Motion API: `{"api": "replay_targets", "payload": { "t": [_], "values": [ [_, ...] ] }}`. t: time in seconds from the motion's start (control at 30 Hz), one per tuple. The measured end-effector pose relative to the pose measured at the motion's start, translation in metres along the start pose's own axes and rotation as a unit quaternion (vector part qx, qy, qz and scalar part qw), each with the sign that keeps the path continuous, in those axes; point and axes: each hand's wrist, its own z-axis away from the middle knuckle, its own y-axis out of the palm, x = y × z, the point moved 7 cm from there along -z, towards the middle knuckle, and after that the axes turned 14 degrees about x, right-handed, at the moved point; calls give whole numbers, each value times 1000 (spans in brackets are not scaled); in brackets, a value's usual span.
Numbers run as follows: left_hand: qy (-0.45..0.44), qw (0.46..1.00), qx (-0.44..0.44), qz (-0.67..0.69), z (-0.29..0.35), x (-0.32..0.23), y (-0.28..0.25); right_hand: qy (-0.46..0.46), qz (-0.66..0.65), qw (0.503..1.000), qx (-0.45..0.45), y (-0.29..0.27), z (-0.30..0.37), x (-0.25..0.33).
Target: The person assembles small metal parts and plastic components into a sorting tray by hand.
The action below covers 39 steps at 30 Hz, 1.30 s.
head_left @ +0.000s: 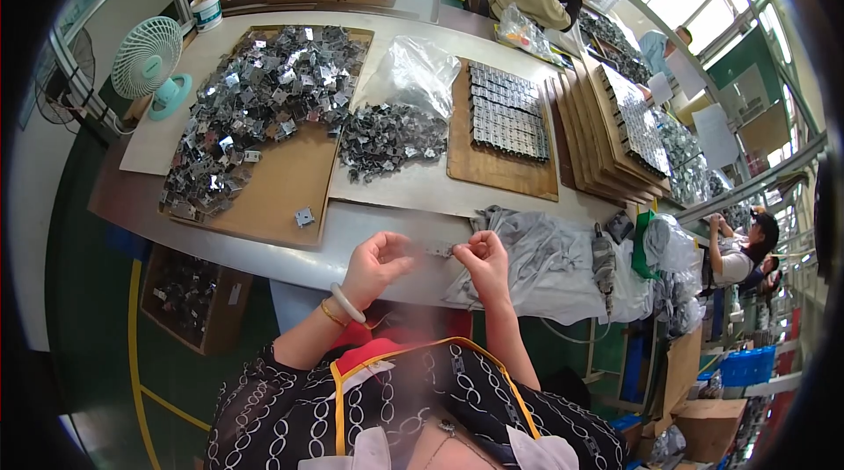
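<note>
Over the front edge of the table, my right hand (485, 266) pinches one end of a small silvery metal part (437, 248). Facing it, my left hand (374, 269) has its fingers curled inward and closed. Motion blurs its fingertips, and whatever they hold, if anything, does not show. A pale bangle circles the left wrist. Beyond my hands, a heap of loose square metal pieces (272, 92) covers much of a brown board (264, 211). One single metal piece (304, 218) lies apart near that board's front corner. A smaller pile of darker metal parts (393, 138) sits to its right.
Metal parts in rows (508, 109) fill a board at centre right, beside stacked boards (591, 140). Grey cloth (545, 250) and a hand tool (603, 261) lie at the right front. A mint-green fan (151, 61) stands left. Co-workers sit beyond.
</note>
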Motion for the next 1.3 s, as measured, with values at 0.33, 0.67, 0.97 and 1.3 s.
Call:
{"api": "replay_targets", "payload": {
  "t": [0.33,0.67,0.97,1.3],
  "values": [
    [20,994,26,101,-3,-17,12,-1,-26,1000,11,10,7,20],
    [33,996,-6,-80,13,-5,6,-137,6,990,-12,1,-24,139],
    [84,991,-15,-102,24,10,0,-274,12,962,-2,6,28,134],
    [24,990,19,-141,16,-1,20,9,-124,989,-81,11,89,65]
  ]
}}
